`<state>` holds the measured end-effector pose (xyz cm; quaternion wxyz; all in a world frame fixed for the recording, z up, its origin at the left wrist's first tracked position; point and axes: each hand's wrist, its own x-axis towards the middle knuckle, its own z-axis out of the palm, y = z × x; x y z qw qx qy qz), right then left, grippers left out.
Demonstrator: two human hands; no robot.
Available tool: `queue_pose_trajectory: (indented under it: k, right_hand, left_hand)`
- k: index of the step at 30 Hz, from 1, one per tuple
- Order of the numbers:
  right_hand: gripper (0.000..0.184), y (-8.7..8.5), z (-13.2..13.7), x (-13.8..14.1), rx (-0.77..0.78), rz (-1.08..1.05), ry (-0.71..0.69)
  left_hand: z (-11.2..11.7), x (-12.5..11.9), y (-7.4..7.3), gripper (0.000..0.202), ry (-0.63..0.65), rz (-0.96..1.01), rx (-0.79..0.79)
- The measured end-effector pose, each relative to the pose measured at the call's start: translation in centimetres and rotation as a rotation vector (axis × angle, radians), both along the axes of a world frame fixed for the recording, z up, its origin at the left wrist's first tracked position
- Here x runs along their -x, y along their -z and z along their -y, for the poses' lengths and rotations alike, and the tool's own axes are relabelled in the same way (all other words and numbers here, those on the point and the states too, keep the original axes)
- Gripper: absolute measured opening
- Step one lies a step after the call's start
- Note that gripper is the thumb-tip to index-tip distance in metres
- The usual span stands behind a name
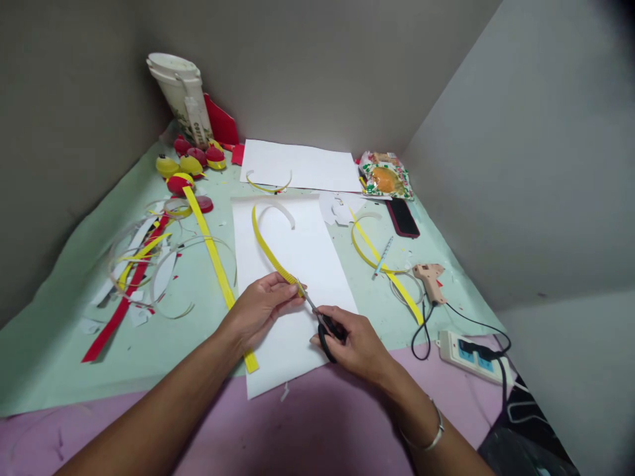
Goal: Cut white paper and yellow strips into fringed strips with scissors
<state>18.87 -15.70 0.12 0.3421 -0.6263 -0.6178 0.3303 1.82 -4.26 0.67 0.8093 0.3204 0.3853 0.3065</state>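
Observation:
My left hand (pixel 262 305) is closed in a pinch on the near end of a curved yellow strip (pixel 268 250), whose far part curls round and shows a white inner side. In my right hand (pixel 353 340) is a pair of scissors (pixel 323 322) with black handles. Its blades reach the strip's end right at my left fingertips; whether they are cutting into it is too small to tell. Beneath both hands lies a white sheet of paper (pixel 297 337). A long flat yellow strip (pixel 211 244) passes under my left wrist.
Left are tangled strips with a red strip (pixel 119 324), and several red and yellow round pieces (pixel 196 157) near a white cup (pixel 181 99). On the right lie a phone (pixel 403 218), a pen (pixel 383 256), a corded glue gun (pixel 430 281), a power strip (pixel 471 357) and a snack packet (pixel 385 175).

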Motion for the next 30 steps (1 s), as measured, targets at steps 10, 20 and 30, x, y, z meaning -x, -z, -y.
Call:
queue_pose_trajectory:
  k: [10, 20, 30]
  right_hand:
    - [0.038, -0.04, 0.03, -0.02, -0.008, -0.022, -0.002]
    - [0.038, 0.10, 0.00, -0.04, -0.009, -0.021, -0.004]
    - [0.035, 0.45, -0.06, -0.01, -0.049, 0.024, -0.006]
  left_hand:
    - [-0.04, 0.11, 0.04, 0.015, 0.014, 0.000, 0.002]
    - [-0.01, 0.01, 0.05, 0.017, 0.016, -0.003, -0.001]
    - [0.13, -0.05, -0.26, 0.017, 0.005, -0.021, -0.003]
